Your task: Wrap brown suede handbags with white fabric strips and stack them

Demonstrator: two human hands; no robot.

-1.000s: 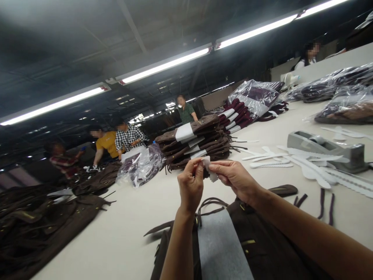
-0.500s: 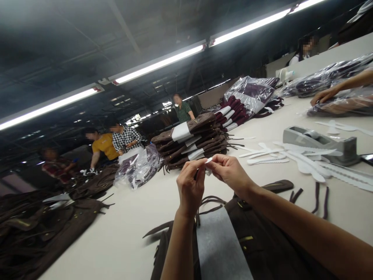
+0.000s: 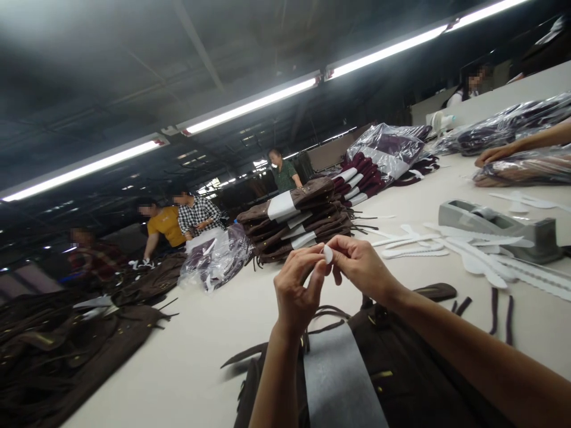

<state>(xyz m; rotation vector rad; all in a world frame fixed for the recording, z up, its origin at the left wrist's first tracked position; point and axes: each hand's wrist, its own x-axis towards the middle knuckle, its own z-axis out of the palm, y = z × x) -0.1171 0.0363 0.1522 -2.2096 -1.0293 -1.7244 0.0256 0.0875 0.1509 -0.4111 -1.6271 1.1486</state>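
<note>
A small white piece (image 3: 328, 254) is pinched between the fingertips of my left hand (image 3: 300, 285) and my right hand (image 3: 363, 267), which meet near the middle of the view. Below them lies a dark brown garment (image 3: 401, 362) with a grey-white paper band (image 3: 339, 371) across it and brown cords at its top. My forearms pass over this garment. Behind my hands is a stack of folded brown garments (image 3: 307, 202) with white bands.
A grey tape dispenser (image 3: 495, 229) stands right, beside white paper strips (image 3: 473, 255). Maroon garments (image 3: 363, 175) and plastic-wrapped bundles (image 3: 216, 255) lie further back. Brown garments (image 3: 111, 345) cover the left. A co-worker's hand (image 3: 495, 154) touches a bag at right; other people stand behind.
The white piece has turned between my fingertips and shows a rounder face. My hands have shifted slightly right and down in view, along with the whole scene.
</note>
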